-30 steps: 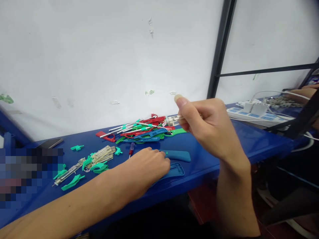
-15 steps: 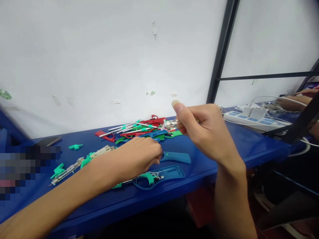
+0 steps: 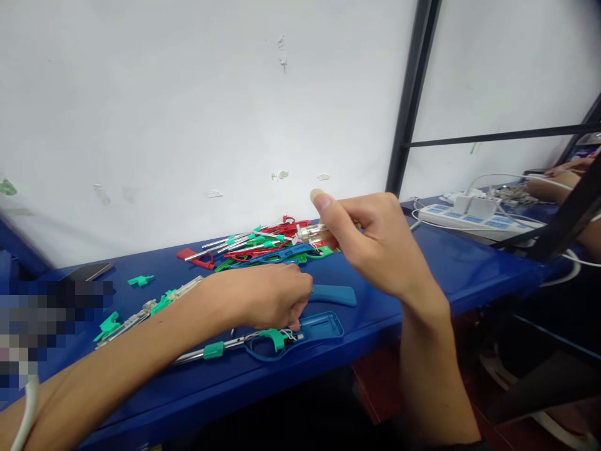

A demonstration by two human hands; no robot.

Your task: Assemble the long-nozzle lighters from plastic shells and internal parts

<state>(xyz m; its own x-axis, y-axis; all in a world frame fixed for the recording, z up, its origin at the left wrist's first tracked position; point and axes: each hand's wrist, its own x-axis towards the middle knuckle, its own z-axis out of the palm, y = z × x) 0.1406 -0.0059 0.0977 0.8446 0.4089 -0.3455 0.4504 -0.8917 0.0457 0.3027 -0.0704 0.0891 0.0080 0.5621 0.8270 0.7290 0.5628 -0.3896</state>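
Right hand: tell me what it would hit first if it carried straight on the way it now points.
The right hand points its clear barrel part leftwards. First in that line is probably the pile of red, green and blue plastic parts; depth is unclear, so it might pass above.

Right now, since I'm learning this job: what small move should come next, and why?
Probably lower the right hand with its pinched clear part toward the open blue shell: the left hand rests at that shell, while the part is held high, apart from it.
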